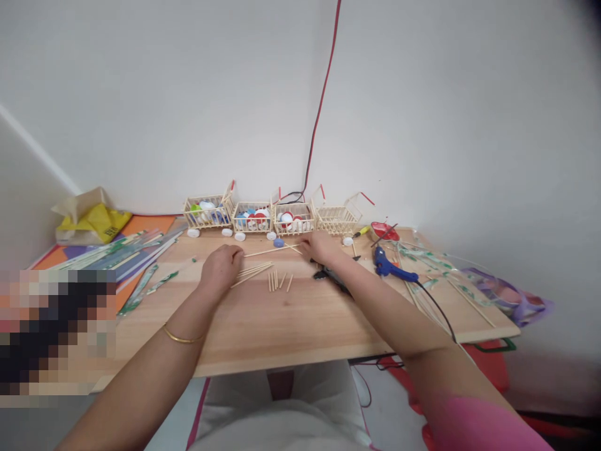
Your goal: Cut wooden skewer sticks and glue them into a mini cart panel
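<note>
My left hand [221,268] is closed, its fingertips pinching one end of a thin wooden stick [270,249]. At the stick's other end, the fingers of my right hand [320,248] are closed on it. The stick spans between both hands just over the table. Beside my left hand lie several longer sticks [256,272], and to their right is a row of short cut sticks [275,281]. A blue bottle cap [278,242] sits just behind the held stick. Under my right forearm lies a dark tool [334,280], partly hidden.
Several small stick-built carts [293,219] line the wall, some filled with bottle caps. A blue glue gun [392,268] with a black cord lies right. A red dish [385,232], stick wrappers [150,285] and a yellow bag [96,223] are also on the wooden table [282,332].
</note>
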